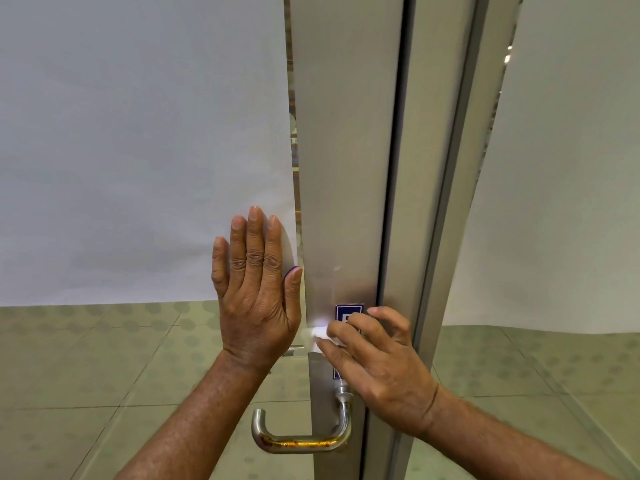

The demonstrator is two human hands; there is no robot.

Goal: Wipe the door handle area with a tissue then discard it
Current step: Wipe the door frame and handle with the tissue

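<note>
Nearest the camera, at 6 o'clock, the handle [301, 434] hung as a steel lever bent into a U, its low bar stained rust-orange, its post entering the stile [341, 202] just under the right hand.

The right hand [381, 368] came in from 4 o'clock with its fingers [349, 336] curled and narrow, pinching the tissue [317, 336] against the metal. The tissue showed as a small white wad poking out past the fingertips toward 9 o'clock, pressed on the stile above the handle and touching it. A blue sign [348, 311] sat on the stile at 12 o'clock from that hand, its lower part hidden behind the fingers; another bit of blue showed under the hand, and I could not tell whether it was the same sign.

The left hand [256, 289] rose from 7 o'clock, spread wide and flat, holding nothing, palm against the frosted pane [138, 150], thumb just beside the edge of the stile. It lay at 9 o'clock from the tissue, near it but apart.

Farther off, the stile ran up to 12 o'clock, with a dark seam and the frame [446, 202] at its 3 o'clock side. Through the clear lower glass lay the green tiled floor [104, 358].
</note>
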